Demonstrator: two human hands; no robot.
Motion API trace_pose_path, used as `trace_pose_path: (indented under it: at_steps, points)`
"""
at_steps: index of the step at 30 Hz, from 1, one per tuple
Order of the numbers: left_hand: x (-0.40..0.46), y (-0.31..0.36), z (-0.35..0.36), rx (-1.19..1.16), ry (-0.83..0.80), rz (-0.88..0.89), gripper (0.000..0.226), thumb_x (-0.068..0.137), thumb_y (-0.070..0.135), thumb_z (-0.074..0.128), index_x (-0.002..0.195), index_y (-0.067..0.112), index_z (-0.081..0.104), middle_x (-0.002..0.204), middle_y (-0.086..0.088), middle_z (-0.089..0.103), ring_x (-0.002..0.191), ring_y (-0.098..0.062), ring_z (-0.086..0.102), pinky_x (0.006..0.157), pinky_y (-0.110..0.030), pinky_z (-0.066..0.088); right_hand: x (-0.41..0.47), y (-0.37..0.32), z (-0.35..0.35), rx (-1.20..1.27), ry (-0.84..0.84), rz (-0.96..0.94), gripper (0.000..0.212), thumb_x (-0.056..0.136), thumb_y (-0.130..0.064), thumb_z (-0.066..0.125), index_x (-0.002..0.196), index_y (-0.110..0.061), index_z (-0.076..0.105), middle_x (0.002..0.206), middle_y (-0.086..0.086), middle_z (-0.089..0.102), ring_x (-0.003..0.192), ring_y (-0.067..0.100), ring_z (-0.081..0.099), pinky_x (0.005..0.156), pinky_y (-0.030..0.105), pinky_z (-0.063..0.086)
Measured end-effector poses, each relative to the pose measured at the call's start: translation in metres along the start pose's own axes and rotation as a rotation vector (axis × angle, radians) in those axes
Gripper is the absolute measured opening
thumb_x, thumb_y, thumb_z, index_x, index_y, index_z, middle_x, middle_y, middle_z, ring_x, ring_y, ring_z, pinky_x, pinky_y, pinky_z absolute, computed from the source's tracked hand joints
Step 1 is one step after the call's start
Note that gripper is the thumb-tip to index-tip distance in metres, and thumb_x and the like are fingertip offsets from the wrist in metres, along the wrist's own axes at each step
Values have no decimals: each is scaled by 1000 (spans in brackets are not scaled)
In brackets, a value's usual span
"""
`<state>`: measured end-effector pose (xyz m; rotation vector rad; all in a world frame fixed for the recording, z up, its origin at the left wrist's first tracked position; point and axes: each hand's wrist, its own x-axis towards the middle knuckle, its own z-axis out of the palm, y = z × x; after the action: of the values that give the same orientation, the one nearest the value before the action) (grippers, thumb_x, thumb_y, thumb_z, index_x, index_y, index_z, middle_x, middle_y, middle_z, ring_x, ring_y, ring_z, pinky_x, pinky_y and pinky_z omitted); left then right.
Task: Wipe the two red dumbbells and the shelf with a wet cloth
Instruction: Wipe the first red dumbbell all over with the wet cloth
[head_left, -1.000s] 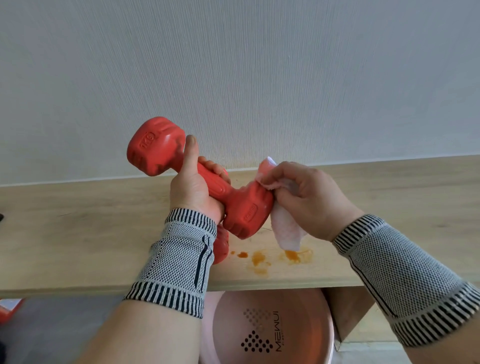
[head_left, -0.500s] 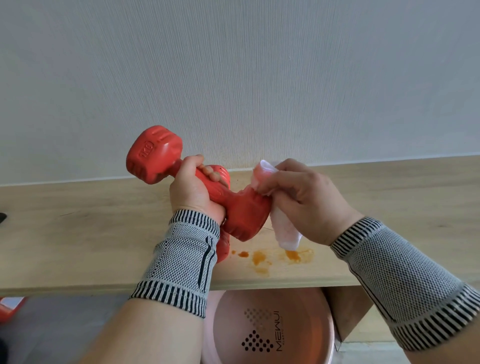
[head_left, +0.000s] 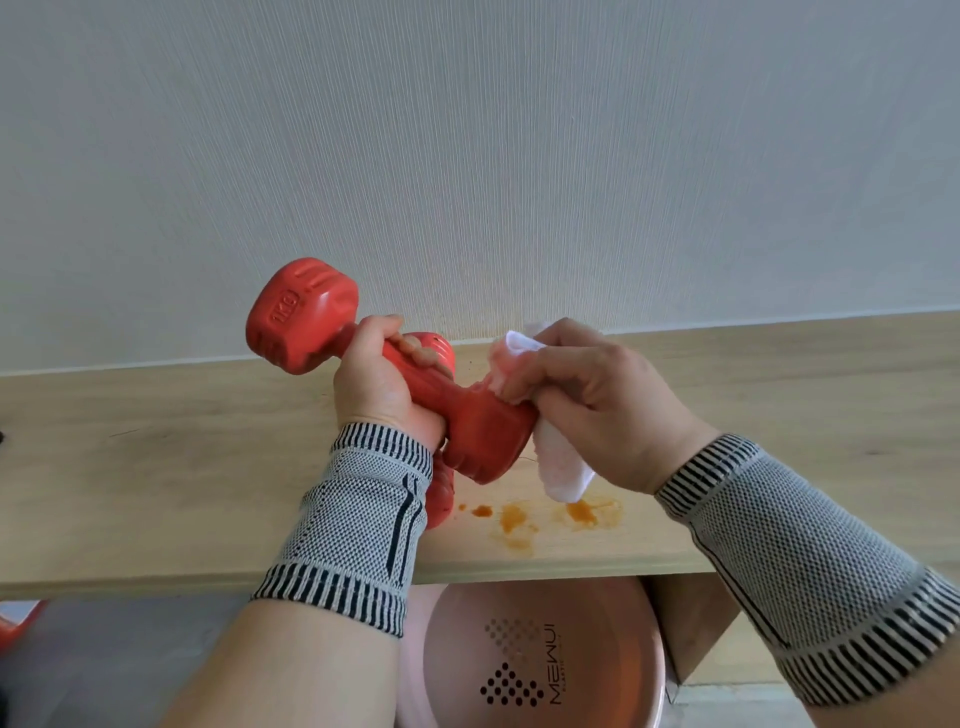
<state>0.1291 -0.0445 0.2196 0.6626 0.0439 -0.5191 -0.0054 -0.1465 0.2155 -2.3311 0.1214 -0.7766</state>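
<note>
Cloth (head_left: 558, 465) worked higher round near head of lifted dumbbell (head_left: 470, 431), thumb now wrapped on handle.

Left hand (head_left: 382, 384) fingers gripping handle, right hand (head_left: 597, 410) pinching cloth; orange stains (head_left: 514, 519) on shelf (head_left: 156, 478) unwiped, second dumbbell (head_left: 439, 499) waiting.

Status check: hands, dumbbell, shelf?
Left hand grips red plastic dumbbell. Right hand presses white wet cloth on its near head. Orange stains, wooden shelf, unwiped.

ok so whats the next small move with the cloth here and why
Probably slide the cloth round the near head of the dumbbell: the right hand presses it there while the left hand grips the handle.
</note>
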Motion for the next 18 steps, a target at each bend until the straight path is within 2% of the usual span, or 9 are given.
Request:
trace_pose_path:
  at_steps: [4,7,9,12,15,18]
  points:
    - [-4,-3,3,9,-12,-6,32,89,16,52,61,22,37,48,9,40,35,-6,39,48,-17,35,3,8,-5,63,24,102,43,88,-1,55,79,-41,65,92,-17,60,87,-1,60,80,11,44]
    - [-2,-4,4,19,-17,12,31,89,15,51,62,21,36,47,9,40,35,-6,38,50,-18,34,1,1,-4,22,15,40,41,84,0,55,74,-39,63,92,-12,60,87,6,62,82,24,49]
    - [1,-1,1,-1,-9,9,29,88,15,52,64,20,36,48,9,40,35,-6,38,54,-22,33,0,-6,-1,-3,-8,-26,35,83,-1,56,77,-34,68,96,-9,61,88,10,63,81,27,50]
    - [3,1,-2,-44,-11,-15,27,85,15,54,64,21,38,51,10,40,37,-6,37,60,-24,32,1,-1,-2,8,-4,7,36,87,-3,56,83,-36,70,99,-10,60,90,8,62,83,23,48]
    - [0,1,-1,-77,-34,-29,27,84,18,54,62,21,39,52,11,40,39,-6,38,60,-24,33,2,9,-5,54,30,104,32,90,-3,55,95,-30,74,95,-14,61,86,0,61,78,14,45]
    - [-1,3,2,-141,-46,-20,31,86,17,52,58,21,40,51,11,40,38,-5,38,59,-22,33,1,6,-7,178,97,104,39,85,5,56,84,-31,70,92,-12,66,88,-2,63,83,13,46]
